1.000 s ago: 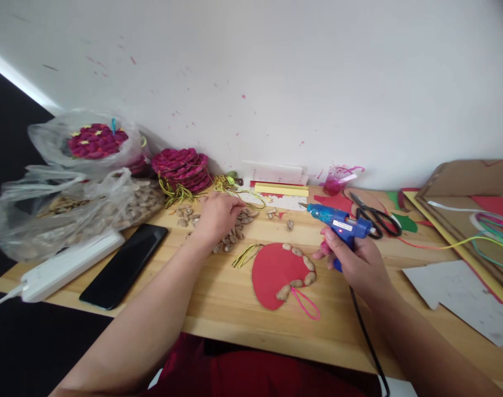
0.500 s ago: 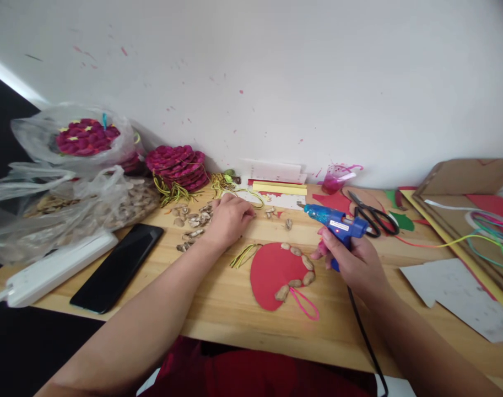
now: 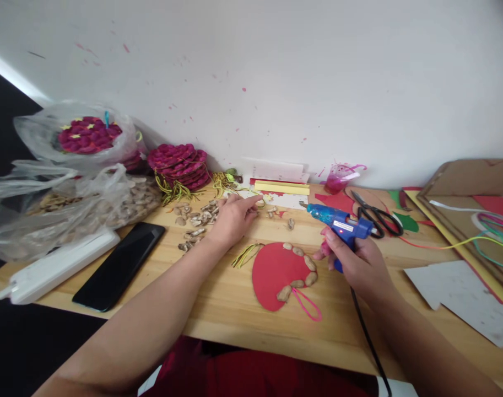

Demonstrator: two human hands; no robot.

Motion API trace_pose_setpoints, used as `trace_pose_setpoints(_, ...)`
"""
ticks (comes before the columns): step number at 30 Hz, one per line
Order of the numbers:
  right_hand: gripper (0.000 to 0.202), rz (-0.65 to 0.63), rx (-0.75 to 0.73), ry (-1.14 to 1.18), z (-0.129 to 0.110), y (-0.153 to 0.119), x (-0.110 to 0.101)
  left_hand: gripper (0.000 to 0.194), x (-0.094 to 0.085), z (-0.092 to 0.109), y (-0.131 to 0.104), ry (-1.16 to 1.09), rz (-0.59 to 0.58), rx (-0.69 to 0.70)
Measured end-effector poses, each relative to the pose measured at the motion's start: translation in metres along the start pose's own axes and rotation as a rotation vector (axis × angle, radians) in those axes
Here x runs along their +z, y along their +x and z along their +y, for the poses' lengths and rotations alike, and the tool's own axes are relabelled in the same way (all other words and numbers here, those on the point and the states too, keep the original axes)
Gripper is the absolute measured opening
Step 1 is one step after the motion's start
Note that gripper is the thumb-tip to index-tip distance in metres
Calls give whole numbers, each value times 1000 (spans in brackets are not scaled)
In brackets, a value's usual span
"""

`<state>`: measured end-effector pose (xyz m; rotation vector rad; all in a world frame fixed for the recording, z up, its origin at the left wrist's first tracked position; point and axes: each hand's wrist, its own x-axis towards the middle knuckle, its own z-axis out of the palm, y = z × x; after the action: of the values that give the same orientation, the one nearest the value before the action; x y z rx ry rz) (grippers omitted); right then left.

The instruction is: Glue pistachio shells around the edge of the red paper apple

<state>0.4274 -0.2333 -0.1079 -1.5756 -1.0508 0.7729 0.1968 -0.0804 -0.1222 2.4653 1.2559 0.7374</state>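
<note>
A blue glue gun [image 3: 342, 226] is gripped in my right hand [image 3: 361, 262], its nozzle pointing left above the table. My left hand [image 3: 237, 220] is beside the loose peanut shells [image 3: 204, 215], index finger stretched to the right; no held object shows, and the other fingers are partly hidden. Between my hands and nearer to me lies a red rounded cutout [image 3: 271, 278] with several peanut shells along its right edge. A pink loop [image 3: 308, 306] sticks out from its lower right, and yellow-green strings [image 3: 245, 255] lie at its upper left. One shell [image 3: 291, 224] lies alone beyond it.
At left are a black phone [image 3: 119, 267], a white power strip [image 3: 65, 267], plastic bags [image 3: 98, 204] and stacked magenta discs [image 3: 180, 165]. Black-handled scissors [image 3: 377, 218], a pink-stained cup [image 3: 337, 179], white card [image 3: 461, 295] and cardboard [image 3: 470, 179] are at right.
My left hand has shifted slightly right, and its index finger now stretches out. The glue gun remains in my right hand. The whole view has shifted slightly.
</note>
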Motion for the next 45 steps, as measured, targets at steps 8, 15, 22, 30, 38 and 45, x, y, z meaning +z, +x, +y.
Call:
trace_pose_setpoints(8,43,11,24,40,-1,0,0,53,-19,-6,0,219,-49,-100)
trace_pose_setpoints(15,39,17,-11,33,2,1,-2,39,-39,-13,0,338,-93,-245)
trace_pose_setpoints(22,38,9,-20,24,3,0,-3,44,-62,-18,-4,125,-404,-16)
trace_pose_setpoints(30,37,-4,-31,3,4,0,-4,31,-67,-21,-4,269,-495,-132)
trace_pose_setpoints(38,41,1,-34,-4,3,3,-2,24,-78,-22,0,339,-224,-294)
trace_pose_setpoints(45,38,-12,-61,-2,11,4,-5,8,-102,-11,-35,190,-352,-259)
